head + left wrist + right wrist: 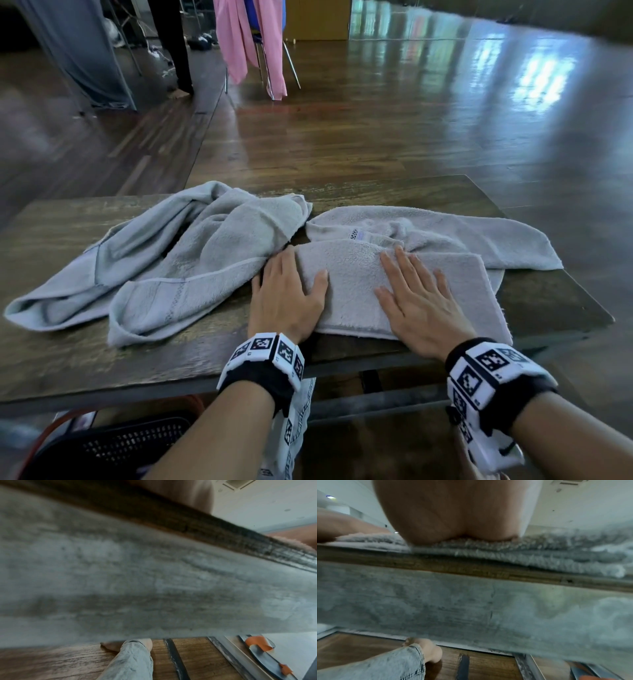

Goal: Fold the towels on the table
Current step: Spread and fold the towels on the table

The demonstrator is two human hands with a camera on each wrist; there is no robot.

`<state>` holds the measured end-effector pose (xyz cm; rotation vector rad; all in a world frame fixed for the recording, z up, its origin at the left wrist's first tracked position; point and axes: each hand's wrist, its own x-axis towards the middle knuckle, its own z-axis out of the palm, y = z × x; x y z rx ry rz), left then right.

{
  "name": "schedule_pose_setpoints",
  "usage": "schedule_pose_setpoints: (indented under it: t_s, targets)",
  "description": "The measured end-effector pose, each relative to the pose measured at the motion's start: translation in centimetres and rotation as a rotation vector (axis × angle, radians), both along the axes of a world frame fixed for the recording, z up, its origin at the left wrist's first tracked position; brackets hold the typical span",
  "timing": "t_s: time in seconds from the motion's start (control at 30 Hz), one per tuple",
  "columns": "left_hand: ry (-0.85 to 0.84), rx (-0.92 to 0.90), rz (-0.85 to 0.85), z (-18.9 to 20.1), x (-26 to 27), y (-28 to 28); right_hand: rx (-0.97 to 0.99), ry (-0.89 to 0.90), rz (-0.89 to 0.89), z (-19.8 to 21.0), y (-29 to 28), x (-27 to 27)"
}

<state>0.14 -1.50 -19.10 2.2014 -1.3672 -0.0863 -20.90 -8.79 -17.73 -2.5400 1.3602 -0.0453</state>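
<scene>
We're looking down at the desk (85,359) w/ two towels on it. Our left hand (286,294) lies flat, fingers straight, on the left end of the folded grey towel (359,291), thumb spread across the pile. Our right hand (416,298) is flat too, fingers stretched and slightly fanned, palm pressing near the middle of the same towel. That towel sits at the near edge, right of centre, w/ its unfolded part spilling back and to the right, a small label showing on the far layer. Beside it, to the left and touching at the fold, the light blue towel (164,270) lies crumpled and loose, reaching toward the desk's left side. From the right wrist cam we see the heel of the palm down on the towel's layered edge. Left wrist cam: mostly blurred desk edge. Under the desk, a black basket (113,445).
</scene>
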Motion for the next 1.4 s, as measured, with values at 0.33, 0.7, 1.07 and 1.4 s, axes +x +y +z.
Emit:
schedule_pose_setpoints:
  t_s: [0.33, 0.7, 1.07, 1.4]
  targets:
    - [-0.091, 0.056, 0.134, 0.6, -0.3, 0.3, 0.051, 0.095, 0.013, 0.7, 0.1, 0.6]
    - [0.035, 0.247, 0.183, 3.8, -0.2, -0.8, 0.083, -0.066, 0.102, 2.4, 0.3, -1.1]
    - [0.105, 0.034, -0.014, 14.8, -4.4, -2.5, 0.340, -0.605, -0.143, 5.4, -0.8, -4.1]
    - [0.257, 0.043, -0.435, 15.2, -13.0, -2.9, 0.670, -0.973, -0.317, 6.7, -1.4, -8.0]
